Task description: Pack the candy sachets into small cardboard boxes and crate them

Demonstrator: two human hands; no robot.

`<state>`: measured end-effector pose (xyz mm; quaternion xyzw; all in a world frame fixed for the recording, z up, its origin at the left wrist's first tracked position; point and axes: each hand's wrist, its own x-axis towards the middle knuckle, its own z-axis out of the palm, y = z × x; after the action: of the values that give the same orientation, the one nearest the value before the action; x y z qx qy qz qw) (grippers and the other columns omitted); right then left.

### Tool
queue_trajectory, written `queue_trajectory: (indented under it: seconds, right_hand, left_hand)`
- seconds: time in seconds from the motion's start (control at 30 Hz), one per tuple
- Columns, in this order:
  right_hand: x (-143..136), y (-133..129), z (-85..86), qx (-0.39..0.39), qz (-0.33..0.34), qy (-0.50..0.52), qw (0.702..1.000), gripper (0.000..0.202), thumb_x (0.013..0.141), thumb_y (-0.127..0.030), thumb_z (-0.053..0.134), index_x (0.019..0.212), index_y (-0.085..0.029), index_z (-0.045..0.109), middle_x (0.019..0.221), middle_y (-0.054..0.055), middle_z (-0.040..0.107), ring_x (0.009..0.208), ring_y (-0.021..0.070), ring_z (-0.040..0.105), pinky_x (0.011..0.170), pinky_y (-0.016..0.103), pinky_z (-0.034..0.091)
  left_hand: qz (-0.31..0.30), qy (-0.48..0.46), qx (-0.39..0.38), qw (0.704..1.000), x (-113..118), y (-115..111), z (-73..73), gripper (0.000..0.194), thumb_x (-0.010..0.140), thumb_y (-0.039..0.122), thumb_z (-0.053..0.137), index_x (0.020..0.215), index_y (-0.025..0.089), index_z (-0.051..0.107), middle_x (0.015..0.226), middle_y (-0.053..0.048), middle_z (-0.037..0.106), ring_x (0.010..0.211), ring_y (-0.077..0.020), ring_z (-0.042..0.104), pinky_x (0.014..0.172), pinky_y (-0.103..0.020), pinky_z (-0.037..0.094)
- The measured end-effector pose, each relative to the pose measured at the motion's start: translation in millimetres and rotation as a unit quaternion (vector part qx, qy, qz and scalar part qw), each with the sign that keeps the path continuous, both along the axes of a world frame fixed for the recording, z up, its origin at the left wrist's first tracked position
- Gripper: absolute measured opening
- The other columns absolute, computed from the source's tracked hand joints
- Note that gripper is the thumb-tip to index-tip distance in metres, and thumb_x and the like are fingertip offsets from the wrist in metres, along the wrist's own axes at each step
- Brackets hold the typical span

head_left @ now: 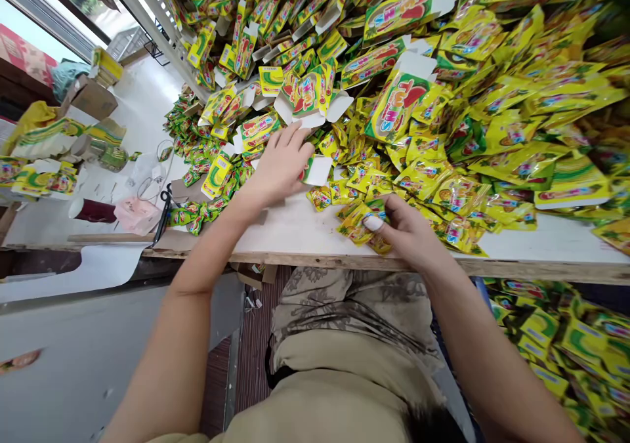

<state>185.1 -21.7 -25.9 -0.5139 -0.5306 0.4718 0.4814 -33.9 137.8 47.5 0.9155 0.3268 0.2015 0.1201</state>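
Observation:
My left hand reaches over a small carton whose white flap sticks out at its right. Its fingers are stretched forward and slightly apart, and they hide most of that carton. Just beyond lies another yellow and green carton. Near the front edge, my right hand is closed on a few yellow candy sachets, with the thumb pressed on top. Loose yellow sachets spread beside and behind this hand. A carton with open flaps stands tilted on the heap ahead.
Flat and open cartons are heaped at the back. Green-wrapped sweets, black scissors, a pink bag and a dark red cylinder lie leftward. The wooden table edge runs before me; more packets fill a container below right.

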Motion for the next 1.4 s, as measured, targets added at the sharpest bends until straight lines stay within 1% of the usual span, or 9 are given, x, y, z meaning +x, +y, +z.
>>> queue_trajectory:
  seconds: [0.17,0.27,0.37,0.7,0.87,0.97,1.1,1.3,1.4]
  right_hand:
    - [-3.7,1.6,7.8,0.054,-0.111,0.073,0.990,0.023,0.087,-0.041,0.056,0.104,-0.026,0.051,0.099,0.004,0.063,0.089,0.0205,0.063,0.079,0.035,0.052]
    - [-17.9,4.3,11.7,0.106,-0.175,0.004,0.979,0.020,0.088,-0.039,0.055,0.101,-0.025,0.050,0.093,0.004,0.060,0.084,0.0201,0.061,0.074,0.035,0.051]
    - [-28.9,4.9,13.0,0.150,-0.214,-0.123,0.957,0.020,0.086,-0.036,0.057,0.099,-0.023,0.050,0.085,0.003,0.058,0.074,0.0197,0.058,0.067,0.033,0.048]
    - [-15.1,13.0,39.3,0.089,0.001,-0.388,0.917,0.019,0.082,-0.021,0.051,0.101,-0.020,0.055,0.087,0.009,0.066,0.076,0.0256,0.061,0.062,0.031,0.040]
    - [-19.7,31.9,46.1,0.102,0.028,-0.339,0.935,0.029,0.082,-0.016,0.049,0.109,-0.020,0.055,0.092,0.008,0.068,0.078,0.0243,0.063,0.065,0.031,0.044]
    - [-24.9,39.0,37.0,0.142,0.002,-0.285,0.948,0.036,0.083,-0.013,0.046,0.118,-0.019,0.053,0.111,0.011,0.066,0.096,0.0256,0.063,0.077,0.035,0.048]
    - [-19.7,41.6,23.3,0.181,0.076,-0.269,0.943,0.049,0.078,-0.007,0.044,0.125,-0.020,0.053,0.123,0.011,0.063,0.110,0.0263,0.060,0.089,0.041,0.048]
    - [-11.7,43.2,20.8,0.136,0.044,-0.294,0.945,0.041,0.073,-0.005,0.047,0.107,-0.020,0.065,0.096,0.006,0.071,0.083,0.0224,0.065,0.073,0.034,0.049]
    - [-7.3,46.2,25.9,0.115,0.106,-0.321,0.934,0.028,0.072,-0.006,0.051,0.089,-0.020,0.066,0.074,0.002,0.066,0.068,0.0188,0.060,0.063,0.028,0.045]
  left_hand:
    - [0.046,0.012,-0.054,0.997,10.1,-78.0,-34.8,0.054,0.062,0.042,0.079,0.101,0.016,0.052,0.099,-0.012,0.061,0.102,-0.0319,0.058,0.089,-0.045,0.046]
    - [0.117,-0.016,-0.080,0.990,19.8,-114.3,-58.2,0.054,0.072,0.042,0.072,0.112,0.018,0.047,0.107,-0.012,0.061,0.101,-0.0279,0.059,0.085,-0.039,0.049]
    - [0.179,-0.044,-0.077,0.980,27.9,-132.1,-65.8,0.054,0.074,0.041,0.070,0.115,0.019,0.045,0.109,-0.010,0.060,0.102,-0.0254,0.060,0.085,-0.036,0.049]
    - [0.225,-0.012,-0.065,0.972,33.0,-137.9,-64.2,0.053,0.074,0.041,0.070,0.115,0.019,0.046,0.107,-0.009,0.059,0.103,-0.0263,0.058,0.084,-0.037,0.048]
    - [0.234,-0.052,-0.065,0.969,42.4,-139.6,-69.3,0.058,0.076,0.041,0.069,0.121,0.017,0.040,0.110,-0.013,0.057,0.106,-0.0287,0.057,0.086,-0.041,0.048]
    - [0.272,-0.102,-0.098,0.952,46.6,-138.7,-73.2,0.064,0.075,0.038,0.070,0.124,0.016,0.037,0.114,-0.015,0.056,0.110,-0.0306,0.056,0.088,-0.043,0.047]
    - [0.297,-0.164,-0.166,0.926,46.3,-138.1,-74.8,0.065,0.070,0.037,0.075,0.123,0.020,0.039,0.115,-0.012,0.056,0.110,-0.0297,0.056,0.089,-0.043,0.047]
    - [0.279,-0.278,-0.294,0.871,43.5,-143.6,-70.3,0.060,0.069,0.037,0.077,0.116,0.019,0.045,0.113,-0.010,0.058,0.104,-0.0243,0.058,0.089,-0.039,0.048]
    - [0.241,-0.348,-0.353,0.834,38.2,-142.0,-66.8,0.050,0.074,0.038,0.073,0.112,0.019,0.048,0.109,-0.008,0.060,0.098,-0.0199,0.060,0.087,-0.034,0.048]
